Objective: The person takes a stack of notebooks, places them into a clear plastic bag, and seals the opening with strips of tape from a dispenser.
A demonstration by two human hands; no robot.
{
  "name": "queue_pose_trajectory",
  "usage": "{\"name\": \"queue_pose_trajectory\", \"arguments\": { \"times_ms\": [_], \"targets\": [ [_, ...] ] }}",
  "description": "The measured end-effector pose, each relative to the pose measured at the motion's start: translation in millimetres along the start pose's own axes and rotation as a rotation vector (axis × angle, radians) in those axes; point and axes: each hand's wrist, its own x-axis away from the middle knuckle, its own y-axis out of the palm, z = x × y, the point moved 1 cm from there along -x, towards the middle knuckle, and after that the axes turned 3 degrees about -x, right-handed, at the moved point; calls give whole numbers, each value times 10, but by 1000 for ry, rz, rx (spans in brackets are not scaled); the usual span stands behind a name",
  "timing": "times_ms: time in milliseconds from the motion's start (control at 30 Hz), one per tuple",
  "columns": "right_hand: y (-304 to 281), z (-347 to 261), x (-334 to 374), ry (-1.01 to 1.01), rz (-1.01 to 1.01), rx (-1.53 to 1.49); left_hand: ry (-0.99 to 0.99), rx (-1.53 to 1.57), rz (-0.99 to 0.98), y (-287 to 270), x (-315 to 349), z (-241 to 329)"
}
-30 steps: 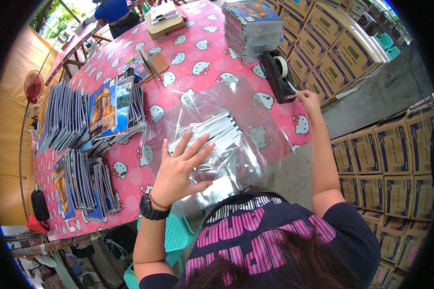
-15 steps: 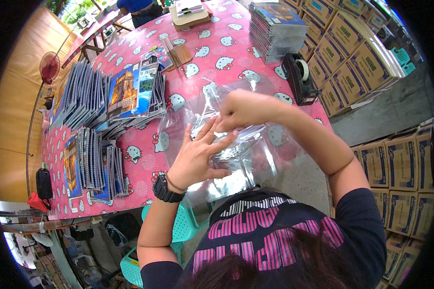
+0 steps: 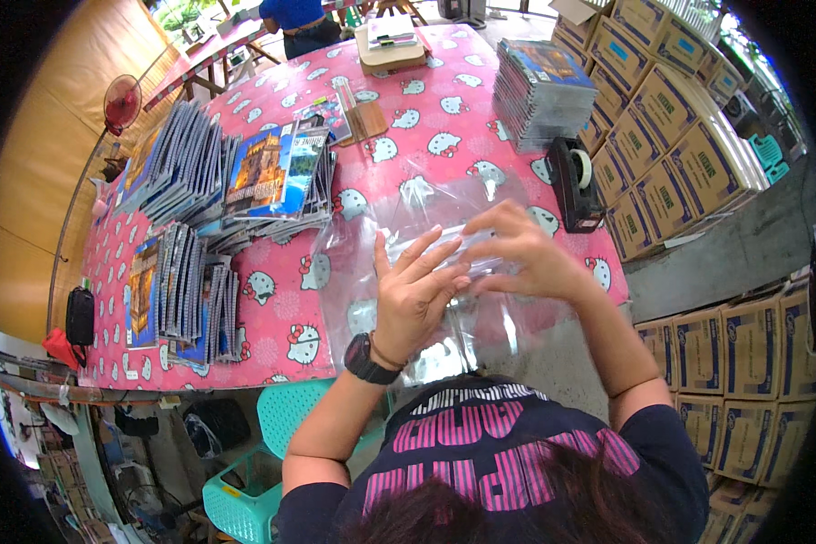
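Note:
Clear, shiny plastic sheets or sleeves [image 3: 440, 349] lie spread on the pink tablecloth [image 3: 281, 308] before me. My left hand [image 3: 412, 295] rests on the plastic with its fingers spread, a black watch on the wrist. Beside it on the right, my right hand [image 3: 526, 258] is over the plastic, slightly blurred, its fingers apart and bent toward the left hand. Neither hand appears to grip anything. Glare hides how many layers of plastic there are.
Piles of spiral-bound books [image 3: 263, 172] fill the table's left side. A black tape dispenser [image 3: 576, 186] stands at the right edge, near a stack of plastic-covered books [image 3: 544, 95]. Cardboard boxes [image 3: 657, 150] rise beyond the right edge. A green plastic stool [image 3: 295, 412] sits below.
My right hand has come down and to the right, and its curled fingers have opened. My left hand stays spread on the plastic. The whole view has shifted a little.

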Motion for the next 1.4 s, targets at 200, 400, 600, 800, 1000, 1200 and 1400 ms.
{"name": "queue_pose_trajectory", "arguments": {
  "times_ms": [200, 400, 600, 800, 1000, 1200, 1400],
  "targets": [
    [-166, -9, -37, 85, 488, -267, -514, 276, 79, -371, -315, -412],
    [276, 649, 151, 639, 53, -486, -480, 601, -316, -83, -375, -671],
    [296, 631, -196, 641, -129, -475, -522, 590, 46, -330, -213, -789],
    [267, 506, -289, 427, -298, -211, -264, 217, -147, -129, -8, -687],
    [92, 169, 26, 26, -369, 77, 43, -149, -293, -300, 36, -338],
    [367, 200, 152, -115, -36, 109, -4, -72, -34, -121, 160, -205],
    [366, 139, 90, -123, -12, 139, -38, -196, -102, -69, 22, -109]
  ]
}}
